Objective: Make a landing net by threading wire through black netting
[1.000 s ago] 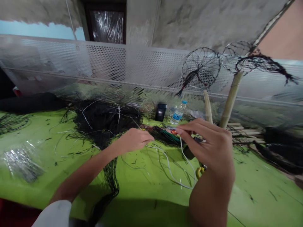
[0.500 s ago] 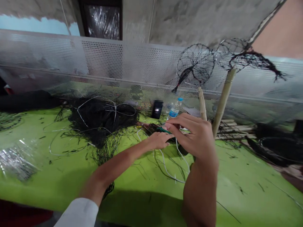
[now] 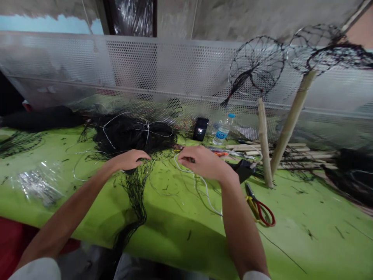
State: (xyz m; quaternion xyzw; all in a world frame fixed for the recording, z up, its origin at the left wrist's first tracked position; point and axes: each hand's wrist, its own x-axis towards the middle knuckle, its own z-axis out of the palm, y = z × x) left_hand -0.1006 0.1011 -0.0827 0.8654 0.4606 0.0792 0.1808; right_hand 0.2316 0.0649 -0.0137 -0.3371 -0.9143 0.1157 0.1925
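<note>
My left hand [image 3: 130, 160] is over the near edge of the black netting pile, its thumb and forefinger slightly apart. Beneath it a strip of black net [image 3: 135, 194] trails down over the table's front edge. My right hand [image 3: 201, 160] is to its right with the fingers curled in toward the thumb; anything pinched there is too small to make out. A white cord [image 3: 207, 190] loops on the table below my right hand. Scissors [image 3: 260, 208] with red and yellow handles lie beside my right forearm.
Behind my left hand lies a black netting heap [image 3: 131, 134] with wire on it. A phone [image 3: 201, 129] and a water bottle [image 3: 223, 130] stand at the back. Bamboo posts [image 3: 264, 144] rise at right, near ring nets [image 3: 256, 64] and bamboo sticks [image 3: 314, 154]. A plastic bag [image 3: 39, 182] lies left.
My hands have moved apart: the left went left toward the netting, the right slightly left and down. The view has shifted, and the scissors and a black box now show.
</note>
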